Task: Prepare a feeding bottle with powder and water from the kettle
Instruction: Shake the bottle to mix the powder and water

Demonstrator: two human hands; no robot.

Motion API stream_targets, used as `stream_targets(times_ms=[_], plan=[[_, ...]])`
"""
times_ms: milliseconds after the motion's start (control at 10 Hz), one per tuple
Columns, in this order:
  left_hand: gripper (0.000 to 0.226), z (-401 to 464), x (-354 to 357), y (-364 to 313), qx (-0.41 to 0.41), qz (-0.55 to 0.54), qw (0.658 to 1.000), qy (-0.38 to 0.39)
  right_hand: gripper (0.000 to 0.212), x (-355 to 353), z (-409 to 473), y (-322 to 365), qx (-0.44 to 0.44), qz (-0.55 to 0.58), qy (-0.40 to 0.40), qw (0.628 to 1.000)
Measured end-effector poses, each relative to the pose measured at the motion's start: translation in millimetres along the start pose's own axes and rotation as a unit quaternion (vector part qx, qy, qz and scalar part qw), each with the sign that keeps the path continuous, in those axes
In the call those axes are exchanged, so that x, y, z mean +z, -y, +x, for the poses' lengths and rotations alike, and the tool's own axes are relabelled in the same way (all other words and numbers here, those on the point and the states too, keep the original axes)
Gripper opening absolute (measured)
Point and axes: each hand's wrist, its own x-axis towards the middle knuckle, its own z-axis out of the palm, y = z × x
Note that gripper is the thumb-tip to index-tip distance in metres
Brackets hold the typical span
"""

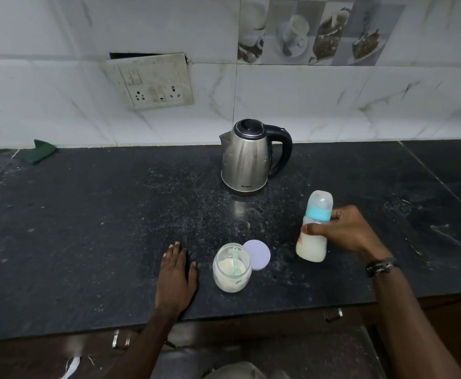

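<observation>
Our left hand point(176, 274) lies flat on the counter point(87, 242), fingers straight, just beside the open powder jar point(232, 268) with its scoop point(235, 262) inside. The lid point(257, 254) rests behind the jar. Our right hand point(346, 231) grips the capped bottle point(314, 228), milky liquid in it, tilted slightly. Beyond stands the kettle point(248, 157), lid down, by the wall.

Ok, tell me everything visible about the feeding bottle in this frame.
The bottle is translucent plastic with a light blue collar and a clear domed cap on top. Its lower part holds milky white liquid. It is tilted, top leaning away from the camera, at the right of the dark counter, in front of the kettle. The right hand grips its middle, fingers curled round it.
</observation>
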Motion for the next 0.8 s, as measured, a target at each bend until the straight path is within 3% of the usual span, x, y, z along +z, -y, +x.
stream_targets(times_ms=[100, 200, 300, 400, 500, 600, 700, 800], plan=[[0.062, 0.3, -0.2, 0.8, -0.002, 0.002, 1.000, 0.003, 0.045, 1.6, -0.9, 1.5, -0.022, -0.028, -0.017, 0.999], [0.060, 0.5, 0.7, 1.5, 0.002, 0.000, 1.000, 0.000, 0.027, 1.4, -0.6, 2.0, -0.006, 0.029, 0.019, 0.999], [0.060, 0.7, 0.8, 1.3, 0.000, -0.002, 1.000, -0.001, 0.039, 1.6, -0.3, 3.9, -0.039, -0.024, -0.015, 0.999], [0.060, 1.0, 1.3, 2.3, 0.001, 0.000, 1.000, -0.001, 0.036, 0.3, -1.4, 2.3, -0.042, 0.028, 0.028, 0.998], [0.060, 1.0, 1.6, 1.9, 0.002, 0.003, 1.000, 0.000, 0.035, -3.1, -0.8, 2.5, -0.030, -0.021, 0.048, 0.998], [0.060, 1.3, 1.7, 2.5, 0.001, 0.002, 1.000, 0.002, 0.033, 0.5, -2.6, -0.2, -0.044, 0.028, 0.057, 0.997], [0.061, 1.0, 2.0, 2.5, -0.001, 0.008, 1.000, 0.004, 0.040, 1.8, -0.3, 0.3, -0.034, 0.010, -0.006, 0.999], [0.062, 0.4, 1.7, 3.6, 0.000, 0.003, 1.000, 0.004, 0.044, 5.9, -2.0, -0.9, -0.032, -0.014, 0.030, 0.999]])
